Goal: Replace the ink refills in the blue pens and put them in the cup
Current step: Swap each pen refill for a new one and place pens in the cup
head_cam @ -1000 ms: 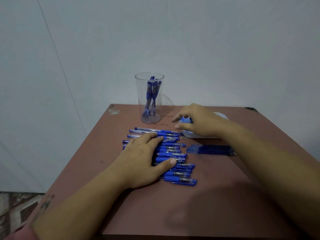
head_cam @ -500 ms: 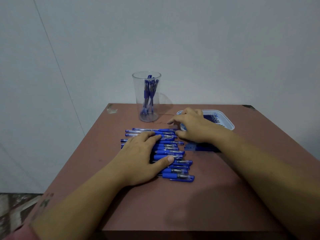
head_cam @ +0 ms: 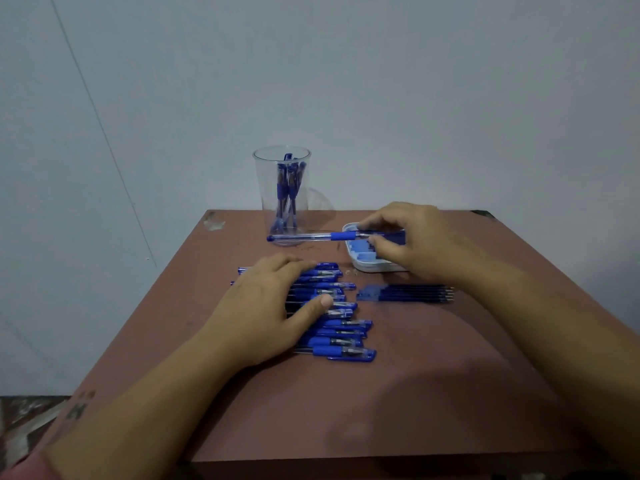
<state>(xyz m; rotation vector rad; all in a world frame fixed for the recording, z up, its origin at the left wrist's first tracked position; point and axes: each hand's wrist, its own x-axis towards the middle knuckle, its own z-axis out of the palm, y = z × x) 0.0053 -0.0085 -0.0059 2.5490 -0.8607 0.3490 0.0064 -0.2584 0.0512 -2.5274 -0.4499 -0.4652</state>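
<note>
Several blue pens (head_cam: 341, 329) lie in a row at the middle of the brown table (head_cam: 415, 393). My left hand (head_cam: 273, 306) rests flat on the left part of that row, fingers straight. My right hand (head_cam: 412, 237) pinches one blue pen (head_cam: 304, 237) by its capped end and holds it level above the table, in front of the cup. The clear plastic cup (head_cam: 282, 195) stands at the back with several blue pens inside. A bundle of dark blue refills (head_cam: 405, 293) lies to the right of the row.
A small white tray (head_cam: 363, 263) with blue pieces sits under my right hand, partly hidden. A grey wall runs close behind the table. The table's left edge drops to a patterned floor (head_cam: 20, 431).
My right hand has picked a pen from the far end of the row and lifted it toward the cup. My left hand stays on the pens.
</note>
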